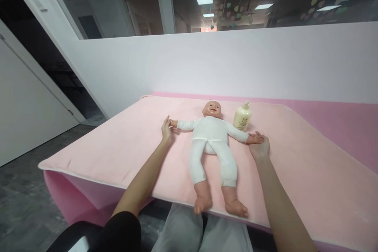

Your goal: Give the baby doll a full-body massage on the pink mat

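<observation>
A baby doll (210,130) with a white cloth body lies on its back on a pink mat, its head away from me and its feet at the near edge. Its arms are spread out to both sides. My left hand (167,129) is closed round the doll's hand on the left. On the right, my right hand (260,147) holds the doll's other hand, with my fingers curled at its palm. A pale yellow pump bottle (242,117) stands upright beside the doll's head, above its right-side arm.
The pink mat (112,141) covers a table against a white wall (206,63) with a window above it. Pink surface (339,122) shows beyond the mat at the right. A white door (29,98) is at the far left.
</observation>
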The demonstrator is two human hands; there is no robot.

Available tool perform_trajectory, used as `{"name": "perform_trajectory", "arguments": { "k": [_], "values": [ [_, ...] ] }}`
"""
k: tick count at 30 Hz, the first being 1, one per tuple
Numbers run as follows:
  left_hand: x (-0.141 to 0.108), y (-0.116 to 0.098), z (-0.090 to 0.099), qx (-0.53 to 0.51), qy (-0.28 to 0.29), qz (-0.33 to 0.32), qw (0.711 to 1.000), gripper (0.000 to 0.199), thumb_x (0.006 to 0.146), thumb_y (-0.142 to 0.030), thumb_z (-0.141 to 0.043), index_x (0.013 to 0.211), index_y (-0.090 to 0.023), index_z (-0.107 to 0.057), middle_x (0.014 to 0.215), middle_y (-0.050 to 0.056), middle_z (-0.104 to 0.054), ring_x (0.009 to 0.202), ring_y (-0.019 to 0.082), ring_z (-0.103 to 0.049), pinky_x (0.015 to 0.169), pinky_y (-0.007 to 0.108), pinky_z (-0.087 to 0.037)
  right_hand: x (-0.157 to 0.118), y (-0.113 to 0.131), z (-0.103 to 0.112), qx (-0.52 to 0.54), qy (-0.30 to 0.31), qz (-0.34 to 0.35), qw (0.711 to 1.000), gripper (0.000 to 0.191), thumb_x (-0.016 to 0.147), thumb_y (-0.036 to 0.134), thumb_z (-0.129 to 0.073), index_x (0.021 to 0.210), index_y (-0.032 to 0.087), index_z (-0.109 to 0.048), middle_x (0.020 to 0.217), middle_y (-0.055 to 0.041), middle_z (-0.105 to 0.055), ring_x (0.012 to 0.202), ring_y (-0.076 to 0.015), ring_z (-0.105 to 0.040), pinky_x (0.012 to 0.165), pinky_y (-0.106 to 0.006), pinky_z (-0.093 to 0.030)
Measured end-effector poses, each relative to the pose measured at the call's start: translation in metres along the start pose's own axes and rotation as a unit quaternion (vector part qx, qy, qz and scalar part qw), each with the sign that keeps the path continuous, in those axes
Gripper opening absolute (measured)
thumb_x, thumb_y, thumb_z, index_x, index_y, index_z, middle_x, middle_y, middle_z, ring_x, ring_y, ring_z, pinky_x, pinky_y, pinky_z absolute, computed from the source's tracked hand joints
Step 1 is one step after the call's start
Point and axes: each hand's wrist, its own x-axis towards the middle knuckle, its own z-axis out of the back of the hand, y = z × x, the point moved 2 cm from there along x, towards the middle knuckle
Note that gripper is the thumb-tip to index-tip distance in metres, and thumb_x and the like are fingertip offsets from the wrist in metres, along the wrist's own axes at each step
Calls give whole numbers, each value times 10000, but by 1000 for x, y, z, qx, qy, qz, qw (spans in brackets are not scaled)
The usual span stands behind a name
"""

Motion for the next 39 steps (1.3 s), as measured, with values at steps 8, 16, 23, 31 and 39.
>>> {"name": "perform_trajectory", "arguments": {
  "k": [8, 16, 23, 31, 39],
  "values": [
    [2, 0, 3, -78, 17, 62, 995, 554, 869, -322, -449, 1410, -204, -463, 837, 29, -612, 440, 80, -564, 436, 220, -492, -17, 7, -14, -36, -91, -36, 995, 91, 825, 161, -440, 771, 167, -514, 629, 13, -539, 619, -98, -584, 624, -216, -519],
    [7, 1, 4, -121, 12, 79, 989, 556, 849, -244, -400, 1390, -161, -495, 712, 11, -575, 429, 100, -575, 449, 225, -490, -16, 6, -15, -76, -79, -28, 994, 88, 844, 124, -481, 770, 156, -517, 617, 14, -527, 590, -96, -565, 599, -204, -526],
    [2, -3, 2, -107, 13, 72, 992, 569, 856, -217, -393, 1417, -143, -457, 675, 5, -567, 437, 105, -574, 458, 220, -489, -17, 5, -16, -98, -55, 0, 994, 71, 830, 84, -503, 802, 143, -528, 623, 15, -524, 579, -84, -548, 581, -178, -515],
    [4, 2, -1, -52, 14, 36, 998, 505, 893, -203, -362, 1388, -143, -443, 774, 18, -589, 448, 95, -576, 453, 225, -497, -16, 6, -17, -81, -78, -16, 994, 93, 829, 79, -495, 766, 148, -491, 625, 24, -509, 556, -70, -525, 560, -169, -504],
    [6, 7, -3, -21, 18, 21, 999, 400, 910, -260, -402, 1282, -145, -493, 642, -7, -570, 433, 118, -582, 427, 215, -490, -14, 4, -14, -89, -90, -14, 992, 109, 834, 91, -492, 750, 158, -470, 611, 34, -506, 552, -65, -530, 567, -164, -510]
  ]
}}
